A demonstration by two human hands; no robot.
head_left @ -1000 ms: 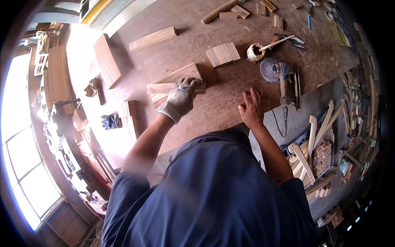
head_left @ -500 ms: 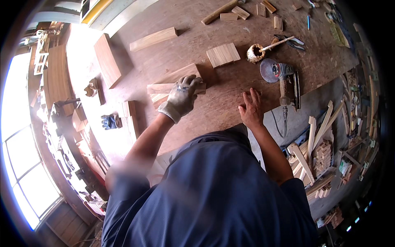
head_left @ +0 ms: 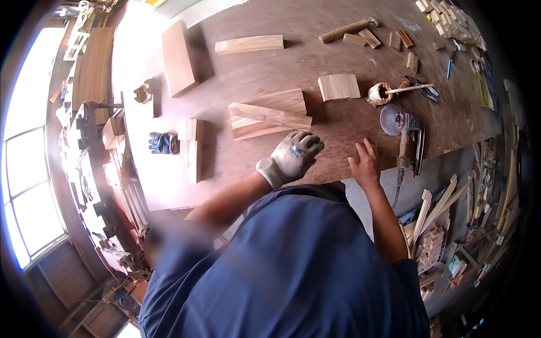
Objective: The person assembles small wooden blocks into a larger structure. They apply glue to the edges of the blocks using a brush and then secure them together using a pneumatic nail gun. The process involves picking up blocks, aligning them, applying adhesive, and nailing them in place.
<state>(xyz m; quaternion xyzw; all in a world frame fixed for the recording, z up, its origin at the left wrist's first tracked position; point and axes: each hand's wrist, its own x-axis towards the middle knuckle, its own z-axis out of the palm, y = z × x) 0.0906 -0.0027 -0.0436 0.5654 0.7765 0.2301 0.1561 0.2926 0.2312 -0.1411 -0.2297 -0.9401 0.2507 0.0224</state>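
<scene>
My left hand [head_left: 294, 153], in a pale work glove, hovers just below a wide wood board [head_left: 267, 129]. Its fingers are loosely bent and slightly apart, with nothing visible in them. A narrow wood strip [head_left: 271, 115] lies slantwise on top of that board, apart from the glove. My right hand [head_left: 366, 167], bare, is at the near edge of the worktable [head_left: 338, 141], fingers stretched and spread, holding nothing. To its right lies a power tool with a round disc [head_left: 403, 127] and a hose. Beyond that is a glue pot [head_left: 378, 94] with a stick across it.
Farther off lie a square wood block [head_left: 338, 87], a long wood piece [head_left: 249, 44], a thick plank [head_left: 179, 59] and a hammer [head_left: 348, 30] among small offcuts. On the left are a blue glove [head_left: 162, 143] and wood pieces [head_left: 191, 150]. Scrap wood [head_left: 434, 242] is heaped lower right.
My left hand has let go of the wood strip and drawn back toward my body. The strip now lies at a slant on the board. The whole view has shifted.
</scene>
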